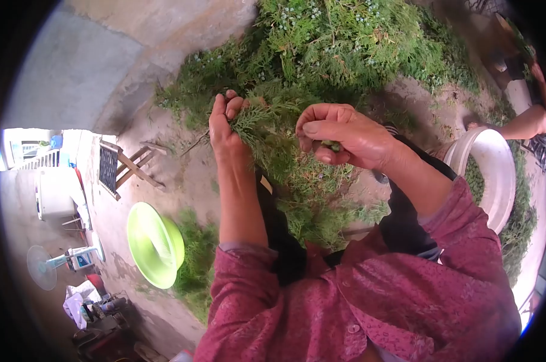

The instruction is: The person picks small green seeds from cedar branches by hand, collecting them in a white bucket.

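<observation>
My left hand (226,130) grips a green feathery sprig (256,118) that hangs over a large heap of green cuttings (333,42) on the ground. My right hand (339,136) is closed just to the right of the sprig, its fingers pinched around small green bits plucked from it. Both arms wear pink patterned sleeves. More of the cuttings (312,199) lie below my hands, near my lap.
A light green plastic basin (155,244) stands on the concrete at the left. A white bucket (496,175) with green bits is at the right, with another person's arm (526,123) beside it. A wooden stool (125,169), a fan (44,265) and clutter lie further left.
</observation>
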{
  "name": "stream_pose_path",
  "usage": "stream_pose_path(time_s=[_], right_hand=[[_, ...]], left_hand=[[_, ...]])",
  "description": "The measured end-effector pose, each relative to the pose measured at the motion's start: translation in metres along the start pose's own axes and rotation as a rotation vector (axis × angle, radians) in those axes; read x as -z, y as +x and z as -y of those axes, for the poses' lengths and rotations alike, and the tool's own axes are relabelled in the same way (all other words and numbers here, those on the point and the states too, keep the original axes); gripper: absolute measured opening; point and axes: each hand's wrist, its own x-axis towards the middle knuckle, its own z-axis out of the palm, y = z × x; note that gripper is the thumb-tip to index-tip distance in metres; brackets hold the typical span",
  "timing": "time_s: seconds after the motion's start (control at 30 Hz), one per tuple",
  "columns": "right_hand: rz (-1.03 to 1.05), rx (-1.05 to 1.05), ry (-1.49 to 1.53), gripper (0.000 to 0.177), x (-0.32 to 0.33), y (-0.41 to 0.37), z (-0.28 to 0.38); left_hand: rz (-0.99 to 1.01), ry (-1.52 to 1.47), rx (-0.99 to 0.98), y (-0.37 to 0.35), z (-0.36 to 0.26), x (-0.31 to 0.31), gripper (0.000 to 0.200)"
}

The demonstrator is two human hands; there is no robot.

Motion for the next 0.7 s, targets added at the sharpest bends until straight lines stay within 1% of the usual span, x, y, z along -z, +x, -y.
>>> stream_pose_path(time_s=[0.03,0.07,0.1,0.13,0.2,0.23,0.3,0.33,0.37,0.4,0.43,0.5,0.53,0.6,0.63,0.67,0.7], right_hand=[[-0.003,0.003,0.004,0.017,0.001,0.002,-0.005],[-0.047,0.028,-0.055,0.019,0.002,0.006,-0.012],[-0.093,0.053,-0.114,0.021,0.002,0.01,-0.017],[-0.096,0.055,-0.113,0.021,0.002,0.012,-0.018],[-0.084,0.099,-0.271,0.029,0.001,0.017,-0.021],[-0.085,0.1,-0.27,0.029,0.0,0.022,-0.024],[-0.085,0.286,-0.514,0.04,-0.003,0.029,-0.028],[-0.087,0.286,-0.512,0.04,-0.005,0.029,-0.027],[-0.101,0.239,-0.563,0.041,-0.011,0.026,-0.021],[-0.115,0.192,-0.613,0.042,-0.014,0.025,-0.019],[-0.116,0.191,-0.613,0.042,-0.014,0.025,-0.02],[-0.058,0.162,-0.509,0.041,-0.014,0.029,-0.025],[-0.056,0.161,-0.509,0.041,-0.014,0.031,-0.029],[-0.001,0.262,-0.473,0.042,-0.011,0.036,-0.036],[-0.005,0.256,-0.499,0.043,-0.012,0.036,-0.036],[-0.009,0.249,-0.524,0.043,-0.013,0.034,-0.035],[-0.008,0.247,-0.524,0.043,-0.014,0.034,-0.035]], left_hand=[[0.065,0.006,0.043,0.002,0.001,0.002,0.026],[0.066,0.009,0.047,-0.001,0.003,-0.003,0.026],[0.01,0.037,0.037,-0.007,0.009,-0.012,0.027],[-0.045,0.065,0.025,-0.009,0.013,-0.018,0.028],[-0.077,0.103,0.022,-0.009,0.019,-0.02,0.026],[-0.11,0.14,0.016,-0.009,0.021,-0.021,0.025],[-0.126,0.14,0.018,-0.01,0.024,-0.024,0.025],[-0.144,0.139,0.019,-0.011,0.024,-0.025,0.025],[-0.144,0.14,0.02,-0.011,0.023,-0.023,0.025],[-0.085,0.152,0.071,-0.011,0.021,-0.018,0.025],[-0.027,0.163,0.121,-0.011,0.02,-0.016,0.025],[-0.024,0.133,0.121,-0.011,0.02,-0.014,0.025],[-0.019,0.104,0.12,-0.012,0.019,-0.013,0.026],[0.008,0.096,0.122,-0.015,0.019,-0.013,0.027],[0.039,0.089,0.126,-0.016,0.02,-0.014,0.028],[-0.035,0.112,0.109,-0.017,0.02,-0.019,0.029],[-0.036,0.11,0.108,-0.018,0.019,-0.018,0.029]])
